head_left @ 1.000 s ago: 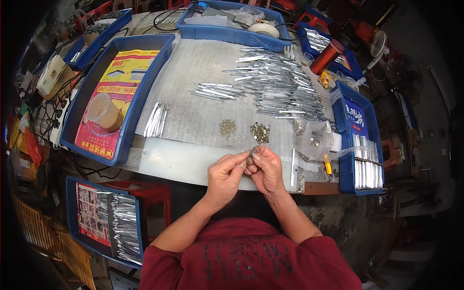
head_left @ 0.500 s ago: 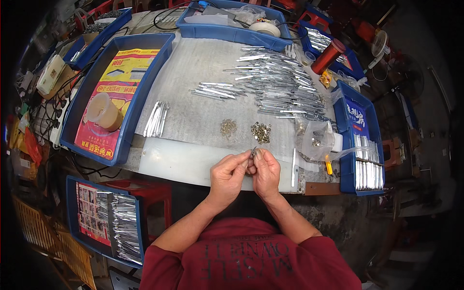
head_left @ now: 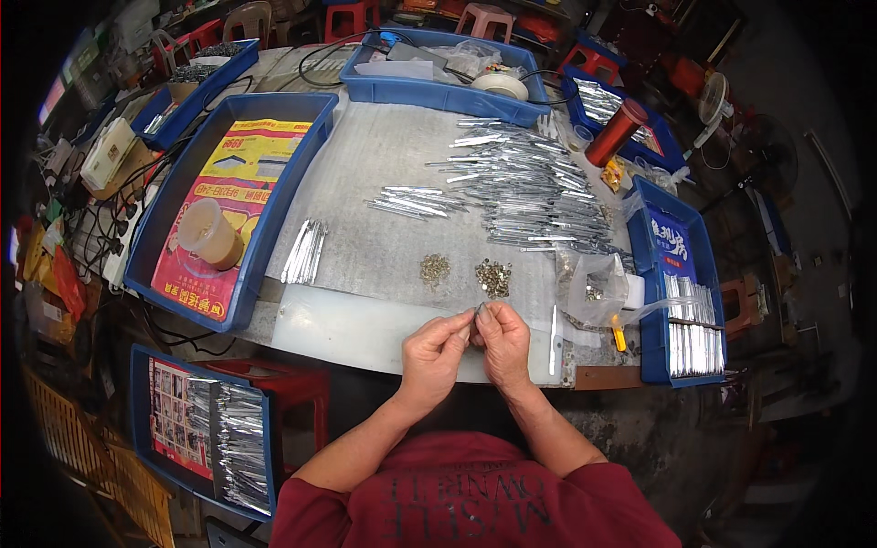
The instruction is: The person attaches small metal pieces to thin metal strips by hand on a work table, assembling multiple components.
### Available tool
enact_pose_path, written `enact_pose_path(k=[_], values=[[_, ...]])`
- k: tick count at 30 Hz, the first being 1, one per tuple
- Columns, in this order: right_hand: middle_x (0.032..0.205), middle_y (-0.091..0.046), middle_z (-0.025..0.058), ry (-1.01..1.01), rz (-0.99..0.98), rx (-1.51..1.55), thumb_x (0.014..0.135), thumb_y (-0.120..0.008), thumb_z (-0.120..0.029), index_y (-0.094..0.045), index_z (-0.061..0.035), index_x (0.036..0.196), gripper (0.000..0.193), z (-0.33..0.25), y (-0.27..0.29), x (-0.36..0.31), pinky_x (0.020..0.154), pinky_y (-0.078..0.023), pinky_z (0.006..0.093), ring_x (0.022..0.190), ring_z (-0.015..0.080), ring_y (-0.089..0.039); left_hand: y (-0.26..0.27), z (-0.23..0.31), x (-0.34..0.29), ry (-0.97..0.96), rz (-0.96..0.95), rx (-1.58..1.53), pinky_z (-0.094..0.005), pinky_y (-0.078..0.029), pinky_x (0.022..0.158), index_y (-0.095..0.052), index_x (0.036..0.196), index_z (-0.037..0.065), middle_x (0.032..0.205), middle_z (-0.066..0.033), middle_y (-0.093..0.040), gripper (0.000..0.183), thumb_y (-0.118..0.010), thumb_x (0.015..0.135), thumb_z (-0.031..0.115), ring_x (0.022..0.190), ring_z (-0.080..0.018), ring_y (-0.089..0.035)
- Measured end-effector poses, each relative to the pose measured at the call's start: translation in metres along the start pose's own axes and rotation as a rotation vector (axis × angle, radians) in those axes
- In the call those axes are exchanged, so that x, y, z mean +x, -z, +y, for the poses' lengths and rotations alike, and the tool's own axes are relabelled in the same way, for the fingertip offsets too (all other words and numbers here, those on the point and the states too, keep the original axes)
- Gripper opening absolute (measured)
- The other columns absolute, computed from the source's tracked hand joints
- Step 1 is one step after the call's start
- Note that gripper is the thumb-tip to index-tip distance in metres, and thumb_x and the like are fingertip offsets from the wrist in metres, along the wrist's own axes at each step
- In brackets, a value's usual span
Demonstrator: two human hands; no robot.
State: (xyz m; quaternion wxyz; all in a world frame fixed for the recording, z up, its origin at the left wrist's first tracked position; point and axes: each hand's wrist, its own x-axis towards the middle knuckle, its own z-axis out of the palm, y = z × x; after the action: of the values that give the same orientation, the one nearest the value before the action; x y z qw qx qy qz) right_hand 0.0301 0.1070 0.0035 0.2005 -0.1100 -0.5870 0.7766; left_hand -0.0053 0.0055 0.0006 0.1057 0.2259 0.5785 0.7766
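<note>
My left hand (head_left: 434, 352) and my right hand (head_left: 504, 342) meet over the table's near edge. Thumbs and fingers are pinched together around something small and greyish that the fingertips mostly hide; its kind cannot be made out. Just beyond them lies a heap of small brass-coloured metal parts (head_left: 493, 279), with a paler heap of tiny parts (head_left: 434, 269) to its left. A large pile of thin silvery metal strips (head_left: 539, 187) spreads farther back. Smaller bunches of strips (head_left: 416, 202) lie to its left. One single strip (head_left: 554, 342) rests right of my right hand.
A whitish board (head_left: 338, 327) lines the near edge. At the left, a blue tray (head_left: 326, 119) holds a plastic cup (head_left: 208, 234). On the right stand an open plastic bag (head_left: 598, 285), a yellow-handled tool (head_left: 619, 339) and a blue tray of strips (head_left: 655, 356). A red flask (head_left: 617, 132) stands behind.
The view has tilted slightly, so the table sits lower in the picture. Both hands stay pinched together in nearly the same place, with only small finger shifts.
</note>
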Motion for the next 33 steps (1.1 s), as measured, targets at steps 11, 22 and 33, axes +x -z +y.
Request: enact_pose_path(k=[11,22,33], values=[[0.059,-0.045,-0.0016,-0.063,0.107,-0.022,0.083,-0.052,-0.019,-0.050,-0.0029,0.072,0.019,-0.004,-0.004,0.000,0.045,-0.031,0.0177,0.050,0.0051,-0.037,-0.001,0.001,-0.001,0.087,0.028,-0.033,-0.0207,-0.042,0.059,-0.057,0.097,-0.002,0.075,-0.0060,-0.056,0.019,-0.051,0.079,-0.001,0.066,-0.0091,-0.050],[0.064,-0.049,-0.0009,0.131,0.005,-0.246,0.084,-0.049,-0.026,-0.052,-0.0010,0.075,0.027,0.004,0.010,0.005,0.049,-0.035,0.0168,0.056,0.0038,-0.042,-0.002,0.002,-0.002,0.072,0.007,-0.133,-0.0138,-0.029,0.041,-0.056,0.100,0.001,0.069,-0.0012,-0.052,0.020,-0.050,0.080,0.000,0.050,-0.0005,-0.037],[0.072,-0.051,0.0021,0.206,-0.042,-0.291,0.084,-0.049,-0.028,-0.051,-0.0005,0.080,0.028,0.001,0.007,0.006,0.053,-0.036,0.0168,0.061,0.0046,-0.044,-0.003,0.006,-0.004,0.170,0.007,-0.229,-0.0139,-0.029,0.040,-0.056,0.100,0.001,0.067,-0.0011,-0.051,0.020,-0.051,0.080,0.001,0.048,-0.0006,-0.036]])
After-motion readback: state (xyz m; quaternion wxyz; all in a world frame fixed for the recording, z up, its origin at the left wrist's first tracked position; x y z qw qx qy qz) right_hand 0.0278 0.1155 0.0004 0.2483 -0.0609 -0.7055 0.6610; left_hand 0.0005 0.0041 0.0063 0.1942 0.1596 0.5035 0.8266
